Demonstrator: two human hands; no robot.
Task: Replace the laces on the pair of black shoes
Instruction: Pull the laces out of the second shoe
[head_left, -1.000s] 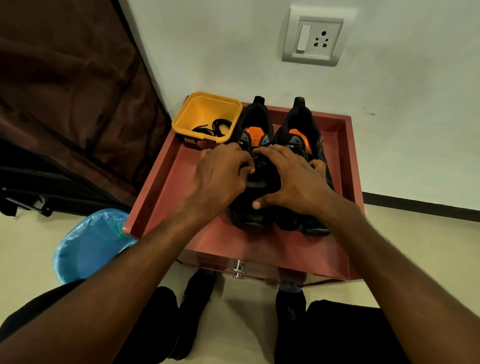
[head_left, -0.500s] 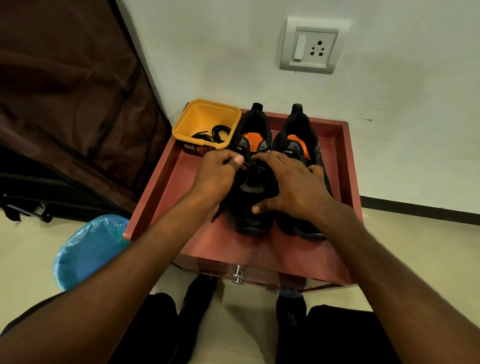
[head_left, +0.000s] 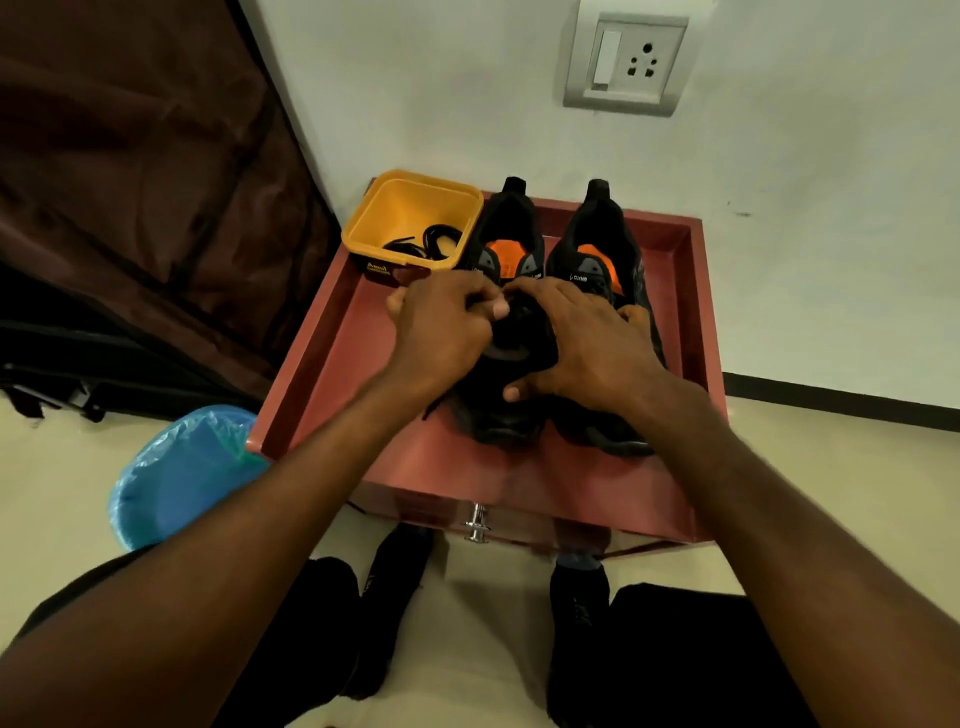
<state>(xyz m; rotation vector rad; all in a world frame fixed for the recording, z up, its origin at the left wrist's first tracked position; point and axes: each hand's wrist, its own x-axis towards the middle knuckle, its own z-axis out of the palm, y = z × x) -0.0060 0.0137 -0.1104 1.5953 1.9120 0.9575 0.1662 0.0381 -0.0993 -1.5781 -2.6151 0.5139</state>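
The left hand (head_left: 441, 332) has closed back in over the left shoe (head_left: 506, 332) since half a second ago, when it was drawn out to the side, and the view has dipped a little. Its fingers are curled and seem to pinch the lace (head_left: 511, 314) at the top eyelets, though the lace itself is mostly hidden under the knuckles. A loose lace end trails out below the wrist onto the tray (head_left: 311, 374).

My reading is that the old lace is being worked out of the left shoe, near the top rows; the task is early. The next move calls for a firm pinch on the strand and a pull clear of the eyelet, row by row, while the shoe is kept from sliding.

The right hand (head_left: 597, 348) lies over the tongue and across both shoes, fingers spread and fairly straight, thumb low on the left shoe, pressing it down; whether its fingertips also hold lace I cannot tell.

Both shoes are black with orange insoles, toes toward the person, side by side and touching. The right shoe (head_left: 597, 254) looks untouched.

Just left of the shoes, at the tray's far corner, a yellow tub (head_left: 410, 208) holds coiled black laces (head_left: 431, 241), likely the replacements. A blue bin (head_left: 182, 473) stands on the floor to the left.
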